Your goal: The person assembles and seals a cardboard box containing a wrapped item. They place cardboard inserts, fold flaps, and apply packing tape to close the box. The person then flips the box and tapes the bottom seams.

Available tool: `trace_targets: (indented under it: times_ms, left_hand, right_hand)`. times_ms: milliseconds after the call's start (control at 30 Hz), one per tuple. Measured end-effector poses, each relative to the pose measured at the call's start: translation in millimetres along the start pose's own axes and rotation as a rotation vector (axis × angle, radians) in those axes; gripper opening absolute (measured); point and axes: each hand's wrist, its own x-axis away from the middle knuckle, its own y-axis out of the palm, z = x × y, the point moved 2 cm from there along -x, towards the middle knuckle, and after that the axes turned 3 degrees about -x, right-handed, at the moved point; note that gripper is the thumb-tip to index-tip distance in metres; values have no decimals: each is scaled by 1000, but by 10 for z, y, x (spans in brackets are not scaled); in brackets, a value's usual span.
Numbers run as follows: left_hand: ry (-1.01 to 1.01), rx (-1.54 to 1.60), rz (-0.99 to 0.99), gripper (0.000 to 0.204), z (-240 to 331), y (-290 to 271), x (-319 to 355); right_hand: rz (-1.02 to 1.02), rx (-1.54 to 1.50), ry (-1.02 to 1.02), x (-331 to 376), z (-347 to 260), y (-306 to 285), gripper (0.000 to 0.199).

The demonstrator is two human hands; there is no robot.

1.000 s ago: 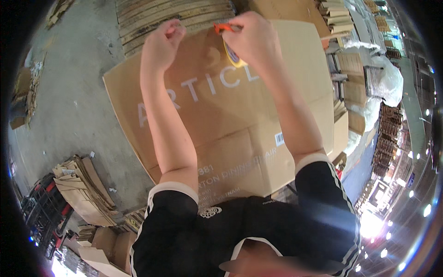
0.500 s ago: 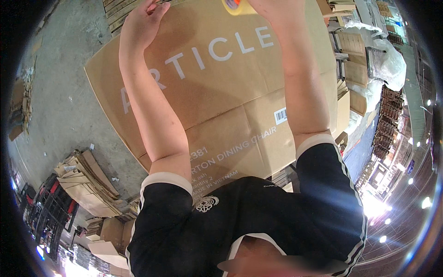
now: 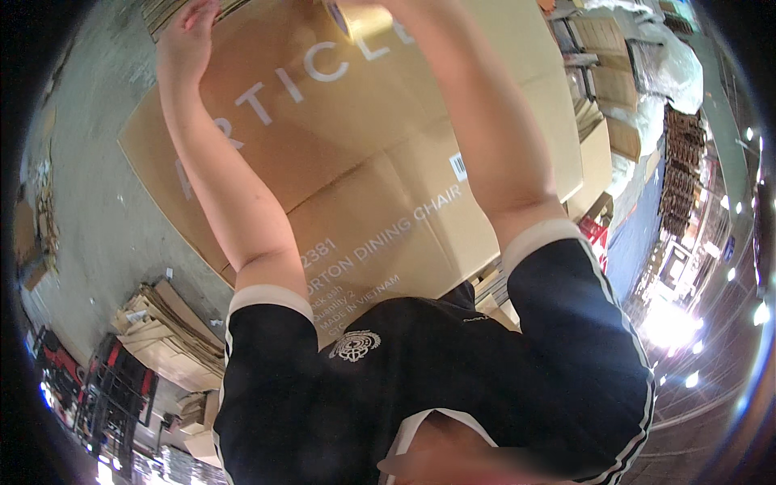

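Note:
A large brown cardboard carton (image 3: pixel 364 186) with pale printing lies in front of me, under both of my forearms. My left hand (image 3: pixel 187 36) is at its far left edge, near the top of the view. The fingers are loosely bent and apart, and I see nothing in them. At the far side of the carton, my right hand (image 3: pixel 390 3) is mostly cut off by the upper border. It grips a roll of yellowish clear packing tape (image 3: pixel 346 19), held close over the printed top. Whether any tape is stuck down there, I cannot tell.
Slatted wood or stacked board (image 3: pixel 158 14) shows beyond the carton's far left corner. Flattened cardboard (image 3: pixel 166 335) is piled on the concrete floor (image 3: pixel 105 202) at left, near a black and red cart (image 3: pixel 113 388). Wooden panels (image 3: pixel 602 36) and plastic-wrapped goods (image 3: pixel 675 77) stand at right.
Both hands and the tape roll have shifted left in the view, and the right forearm slants more leftward. The carton also appears farther left and higher, as the view itself has moved.

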Motion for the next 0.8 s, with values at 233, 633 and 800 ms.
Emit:
trace_targets:
  times_ms: [233, 633, 800]
  left_hand:
    - [10, -42, 143, 48, -52, 45, -329]
    - [452, -667, 113, 62, 735, 513, 1906]
    - [280, -628, -63, 82, 572, 198, 3200]
  right_hand:
    - [-216, -195, 78, 3192, 520, -5, 29]
    - [-341, -282, 231, 5029, 737, -175, 42]
    - [-517, -253, 108, 4818, 738, -283, 40]
